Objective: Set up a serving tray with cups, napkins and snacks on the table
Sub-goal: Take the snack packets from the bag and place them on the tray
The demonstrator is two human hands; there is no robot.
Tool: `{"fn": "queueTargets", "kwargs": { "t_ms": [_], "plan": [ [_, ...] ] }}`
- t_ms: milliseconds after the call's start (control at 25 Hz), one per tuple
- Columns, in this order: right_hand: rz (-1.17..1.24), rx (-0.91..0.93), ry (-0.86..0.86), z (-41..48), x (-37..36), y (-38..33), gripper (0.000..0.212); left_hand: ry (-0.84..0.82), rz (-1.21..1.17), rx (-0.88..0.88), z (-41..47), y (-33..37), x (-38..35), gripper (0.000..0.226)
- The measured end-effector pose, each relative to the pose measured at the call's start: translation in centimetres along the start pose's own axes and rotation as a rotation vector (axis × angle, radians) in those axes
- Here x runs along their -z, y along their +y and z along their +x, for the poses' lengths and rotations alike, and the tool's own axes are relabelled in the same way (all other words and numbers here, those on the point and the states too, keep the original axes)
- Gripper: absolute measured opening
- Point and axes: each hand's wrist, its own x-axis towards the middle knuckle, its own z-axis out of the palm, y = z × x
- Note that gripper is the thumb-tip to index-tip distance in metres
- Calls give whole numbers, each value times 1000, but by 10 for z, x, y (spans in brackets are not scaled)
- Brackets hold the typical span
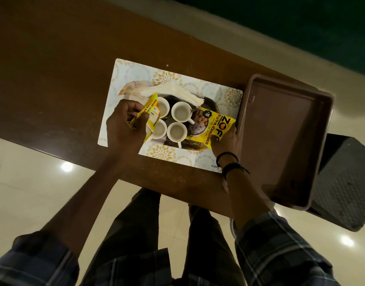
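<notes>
Several small white cups (181,112) stand together in the middle of a patterned serving tray (214,91) on the brown table (53,69). White napkins (177,93) lie along the far side of the cups. My left hand (123,124) grips a yellow snack packet (150,114) at the cups' left, partly over two of them. My right hand (227,143) holds a second yellow snack packet (214,129), printed with soya chunks, at the cups' right. A black band circles my right wrist.
An empty brown plastic tray (284,137) rests at the table's right end, overhanging the near edge. A dark textured box (346,182) stands right of it. The table's near edge runs close to my legs, above a glossy tiled floor.
</notes>
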Motion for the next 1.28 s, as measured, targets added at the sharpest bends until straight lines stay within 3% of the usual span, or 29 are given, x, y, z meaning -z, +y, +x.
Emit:
{"fn": "queueTargets", "kwargs": {
  "t_ms": [160, 240, 320, 400, 520, 600, 720, 800, 880, 960, 1040, 1080, 1120, 1200, 1280],
  "plan": [
    [-108, 110, 104, -8, 9, -1, 67, -37, 70, -102, -3, 3, 3, 12],
    [46, 314, 86, -19, 14, -14, 57, -61, 124, -210, -5, 3, 7, 17],
    [299, 386, -92, -29, 15, -34, 38, -37, 254, -341, -6, 5, 10, 19],
    [519, 180, -303, -37, 14, -57, 28, 38, 309, -417, -5, 7, 16, 16],
    [715, -227, -631, -47, 13, -85, 36, -24, 163, -465, -5, 6, 33, 12],
    [761, -277, -764, -52, 6, -97, 41, -112, 167, -477, -3, 2, 45, 11],
    [897, -267, -882, -66, -10, -108, 20, -194, 129, -489, 0, -7, 60, 8],
    [1013, -263, -851, -72, -23, -111, 13, -165, 76, -433, 0, -17, 70, 8],
    [1087, -227, -809, -76, -35, -113, 16, -68, 26, -249, 3, -31, 75, 18],
    [1102, -185, -821, -81, -44, -116, 22, -4, -128, 119, 10, -44, 77, 44],
    [1133, -170, -831, -86, -54, -119, 25, -88, -313, 442, 19, -58, 77, 68],
    [1142, -166, -825, -88, -59, -121, 26, -151, -351, 492, 22, -63, 77, 61],
    [1123, -157, -803, -89, -64, -122, 27, -184, -356, 470, 23, -64, 77, 41],
    [959, -102, -663, -88, -75, -126, 29, -111, -266, 351, 28, -60, 79, 10],
    [770, -32, -438, -83, -81, -128, 36, -29, -179, 274, 36, -56, 83, 12]
  ]
}}
